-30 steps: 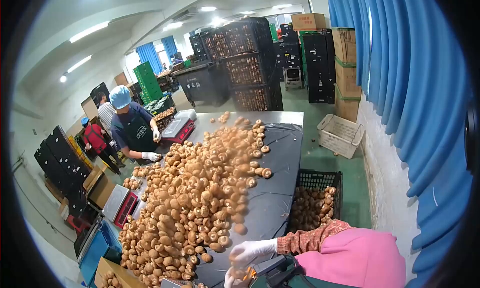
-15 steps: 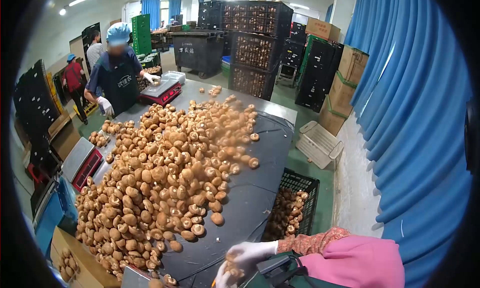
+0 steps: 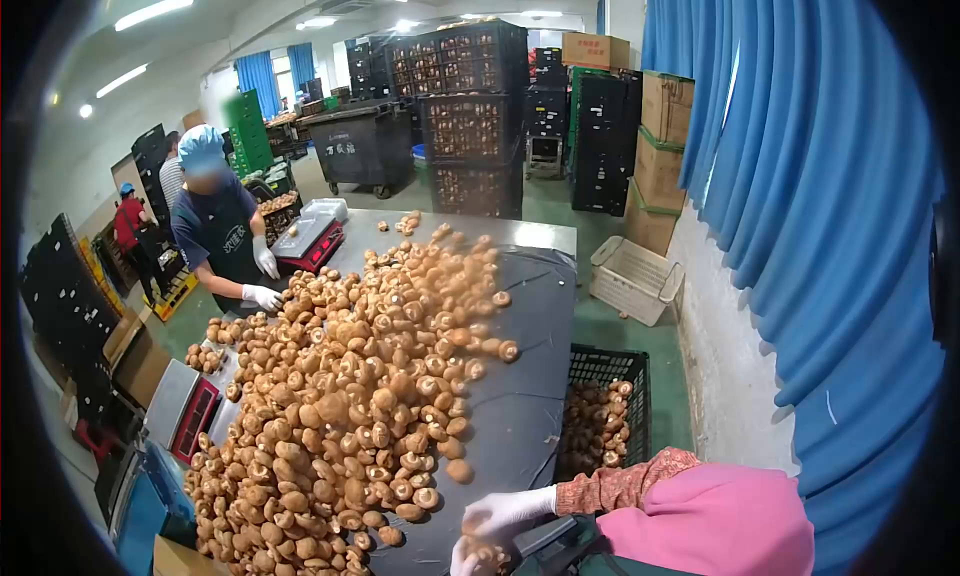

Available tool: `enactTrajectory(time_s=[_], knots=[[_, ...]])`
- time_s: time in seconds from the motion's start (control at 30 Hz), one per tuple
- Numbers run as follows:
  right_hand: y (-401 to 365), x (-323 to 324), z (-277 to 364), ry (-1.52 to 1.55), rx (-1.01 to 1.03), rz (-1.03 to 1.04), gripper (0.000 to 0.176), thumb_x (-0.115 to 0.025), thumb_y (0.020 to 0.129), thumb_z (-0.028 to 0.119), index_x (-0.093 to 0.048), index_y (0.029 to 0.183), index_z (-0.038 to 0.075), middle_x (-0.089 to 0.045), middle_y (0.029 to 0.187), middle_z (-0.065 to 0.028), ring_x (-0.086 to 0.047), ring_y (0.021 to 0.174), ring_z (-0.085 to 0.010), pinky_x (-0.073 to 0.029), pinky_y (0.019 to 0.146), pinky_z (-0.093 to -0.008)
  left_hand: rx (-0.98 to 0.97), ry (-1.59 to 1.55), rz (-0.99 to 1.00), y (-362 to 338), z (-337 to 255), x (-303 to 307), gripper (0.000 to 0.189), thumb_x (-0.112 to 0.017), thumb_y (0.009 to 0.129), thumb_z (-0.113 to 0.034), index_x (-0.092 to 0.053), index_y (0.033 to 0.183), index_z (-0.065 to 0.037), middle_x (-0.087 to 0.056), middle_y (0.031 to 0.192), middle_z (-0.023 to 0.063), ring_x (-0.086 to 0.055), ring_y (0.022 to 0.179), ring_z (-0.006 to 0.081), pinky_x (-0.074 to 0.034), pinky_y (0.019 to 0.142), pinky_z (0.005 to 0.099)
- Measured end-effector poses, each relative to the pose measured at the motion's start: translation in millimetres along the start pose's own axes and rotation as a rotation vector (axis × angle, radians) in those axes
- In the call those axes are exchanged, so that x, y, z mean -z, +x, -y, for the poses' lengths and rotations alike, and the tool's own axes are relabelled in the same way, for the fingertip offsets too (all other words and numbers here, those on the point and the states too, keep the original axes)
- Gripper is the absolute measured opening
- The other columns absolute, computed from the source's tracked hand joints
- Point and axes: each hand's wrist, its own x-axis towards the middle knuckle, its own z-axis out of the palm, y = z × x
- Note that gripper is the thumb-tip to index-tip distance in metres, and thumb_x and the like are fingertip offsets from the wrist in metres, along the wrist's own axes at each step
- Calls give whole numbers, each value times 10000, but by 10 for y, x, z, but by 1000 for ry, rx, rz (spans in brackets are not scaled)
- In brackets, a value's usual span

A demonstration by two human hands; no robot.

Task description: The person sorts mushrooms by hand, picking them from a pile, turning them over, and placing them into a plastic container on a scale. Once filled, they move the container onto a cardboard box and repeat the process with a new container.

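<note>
Both my hands wear white gloves and are close together at the bottom of the view, by the near edge of the dark-covered table [image 3: 520,376]. My right hand [image 3: 508,513] has its fingers bent round a brown mushroom [image 3: 476,522]. Just below it, my left hand [image 3: 468,560], partly cut off by the frame edge, holds mushrooms [image 3: 490,553]. A big heap of brown mushrooms [image 3: 340,406] covers the table to the left of my hands.
Across the table a co-worker in a blue cap [image 3: 215,216] has gloved hands near the heap and a red scale [image 3: 310,243]. Another scale [image 3: 190,411] stands left. On the floor are a black crate of mushrooms [image 3: 600,416] and a white basket [image 3: 637,279]. Blue curtains [image 3: 800,176] hang right.
The view has shifted, so the scene sits differently. The co-worker's hands have moved from the scale and table edge towards the heap. My hands remain close together with mushrooms.
</note>
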Motion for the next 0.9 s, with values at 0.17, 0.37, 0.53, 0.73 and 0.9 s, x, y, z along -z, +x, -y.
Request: enactTrajectory(time_s=[0.17, 0.37, 0.53, 0.73, 0.9], knots=[[-114, -33, 155, 155, -62, 44, 462, -641, 966, 338, -577, 1269, -4, -666, 1157, -107, -608, 1047, -157, -514, 915, -318, -9, 15, -17, -169, 60, -2, 426, -670, 923, -188, -545, 1312, -68, -628, 1048, 64, -621, 959, 209, -534, 828, 349], [-138, -83, 142, -27, -19, -38, 425, -645, 966, 299, -598, 1248, -15, -672, 1127, -63, -609, 1007, -103, -515, 875, -266, -62, -50, -30, -233, 220, 61, 438, -677, 921, -194, -550, 1318, -60, -641, 1164, 116, -627, 1049, 247, -535, 913, 425], [-172, -245, 263, -70, -27, 71, 518, -619, 948, 350, -575, 1310, -19, -659, 1200, -142, -612, 1097, -179, -514, 928, -313, -292, 749, -78, -291, 313, 261, 415, -638, 914, -116, -552, 1288, 42, -629, 1188, 110, -651, 1018, 173, -526, 915, 319], [-120, -346, 363, 54, -150, 182, 523, -639, 957, 294, -530, 1356, -26, -624, 1249, -126, -597, 1123, -185, -490, 986, -324, -148, 143, -190, -533, 272, 5, 425, -600, 957, -105, -511, 1346, 42, -619, 1209, 115, -641, 1044, 191, -523, 927, 335], [14, -417, 265, 6, -89, 236, 541, -645, 956, 312, -528, 1364, -23, -620, 1268, -112, -556, 1185, -178, -442, 1038, -316, -211, 112, -233, -619, 328, 78, 438, -606, 953, -92, -503, 1358, 42, -614, 1216, 124, -641, 1037, 201, -520, 932, 346]])
